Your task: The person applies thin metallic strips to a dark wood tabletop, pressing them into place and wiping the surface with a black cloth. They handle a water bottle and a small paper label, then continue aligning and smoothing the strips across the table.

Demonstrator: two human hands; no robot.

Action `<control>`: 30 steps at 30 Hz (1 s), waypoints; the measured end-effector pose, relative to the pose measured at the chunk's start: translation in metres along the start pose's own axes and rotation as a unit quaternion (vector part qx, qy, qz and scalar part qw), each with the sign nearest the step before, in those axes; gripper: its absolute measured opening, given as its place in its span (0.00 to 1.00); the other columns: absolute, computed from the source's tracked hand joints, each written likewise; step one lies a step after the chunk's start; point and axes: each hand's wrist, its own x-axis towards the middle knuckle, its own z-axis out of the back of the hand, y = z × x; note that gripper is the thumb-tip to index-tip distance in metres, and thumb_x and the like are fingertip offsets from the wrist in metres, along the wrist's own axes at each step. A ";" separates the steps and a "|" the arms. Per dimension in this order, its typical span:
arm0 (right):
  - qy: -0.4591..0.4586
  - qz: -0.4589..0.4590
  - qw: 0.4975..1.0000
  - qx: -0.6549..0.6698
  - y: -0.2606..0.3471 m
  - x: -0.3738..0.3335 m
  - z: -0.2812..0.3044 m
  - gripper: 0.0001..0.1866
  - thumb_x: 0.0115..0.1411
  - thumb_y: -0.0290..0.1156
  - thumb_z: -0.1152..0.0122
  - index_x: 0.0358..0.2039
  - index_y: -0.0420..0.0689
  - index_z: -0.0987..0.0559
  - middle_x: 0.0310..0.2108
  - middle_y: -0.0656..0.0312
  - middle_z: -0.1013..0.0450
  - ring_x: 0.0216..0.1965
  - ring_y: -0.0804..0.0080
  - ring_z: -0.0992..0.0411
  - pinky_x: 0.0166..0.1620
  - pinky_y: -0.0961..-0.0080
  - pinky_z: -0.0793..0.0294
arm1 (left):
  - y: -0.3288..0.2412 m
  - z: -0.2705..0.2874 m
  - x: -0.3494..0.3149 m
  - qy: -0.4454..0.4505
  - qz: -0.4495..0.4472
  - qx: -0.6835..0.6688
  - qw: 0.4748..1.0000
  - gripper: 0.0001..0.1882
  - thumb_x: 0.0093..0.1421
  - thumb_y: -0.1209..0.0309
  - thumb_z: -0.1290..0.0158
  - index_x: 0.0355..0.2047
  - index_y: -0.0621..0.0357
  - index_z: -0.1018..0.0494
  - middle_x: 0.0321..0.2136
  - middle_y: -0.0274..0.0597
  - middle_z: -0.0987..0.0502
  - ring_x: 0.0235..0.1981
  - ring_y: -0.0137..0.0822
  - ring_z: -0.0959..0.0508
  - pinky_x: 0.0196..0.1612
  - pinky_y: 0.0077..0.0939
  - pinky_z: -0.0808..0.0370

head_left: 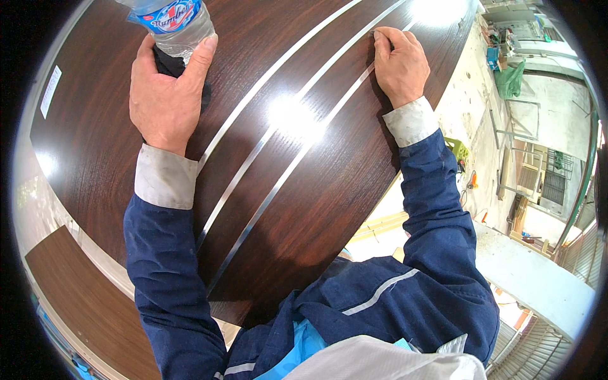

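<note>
A dark brown wood-grain panel (247,82) with several thin silvery strips along it lies beneath both hands. At the upper left, my left hand (168,104) is closed round the lower part of a clear plastic bottle (183,38) with a blue label. The bottle's top is cut off by the picture edge. Some black material, perhaps cloth, (168,62) shows between that hand's thumb and fingers, under the bottle. My right hand (400,66) rests at the panel's right side with its fingers curled and pressed together, beside a silvery strip (364,76). Whatever its fingertips hold, if anything, is hidden.
A white sticker (50,92) is on the panel's left end. Another brown board (85,297) lies at the lower left. On the floor to the right are a green bag (510,79), a yellow-green crate (456,152) and an orange-handled tool (472,180). A pale beam (532,269) crosses the lower right.
</note>
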 end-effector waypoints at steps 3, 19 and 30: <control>-0.001 0.004 1.000 -0.002 0.000 0.002 -0.002 0.10 0.66 0.39 0.38 0.41 0.51 0.13 0.37 0.59 0.19 0.42 0.57 0.21 0.47 0.62 0.21 | 0.001 0.000 0.001 0.000 -0.007 -0.012 1.000 0.54 0.53 0.31 0.36 0.65 0.65 0.31 0.58 0.59 0.25 0.60 0.54 0.23 0.65 0.47 0.28; 0.009 0.051 0.999 -0.009 -0.004 -0.005 0.000 0.10 0.66 0.38 0.38 0.40 0.51 0.12 0.37 0.60 0.18 0.40 0.58 0.21 0.46 0.60 0.20 | -0.004 -0.002 -0.003 -0.003 -0.006 -0.010 1.000 0.54 0.53 0.30 0.36 0.64 0.65 0.31 0.58 0.58 0.25 0.60 0.54 0.23 0.63 0.48 0.27; -0.005 0.023 1.000 -0.011 -0.004 -0.001 -0.003 0.10 0.66 0.38 0.39 0.41 0.52 0.12 0.37 0.59 0.19 0.41 0.57 0.21 0.48 0.60 0.21 | 0.003 -0.003 -0.002 -0.001 -0.003 0.002 1.000 0.55 0.53 0.29 0.38 0.65 0.64 0.32 0.58 0.59 0.25 0.61 0.55 0.24 0.64 0.51 0.27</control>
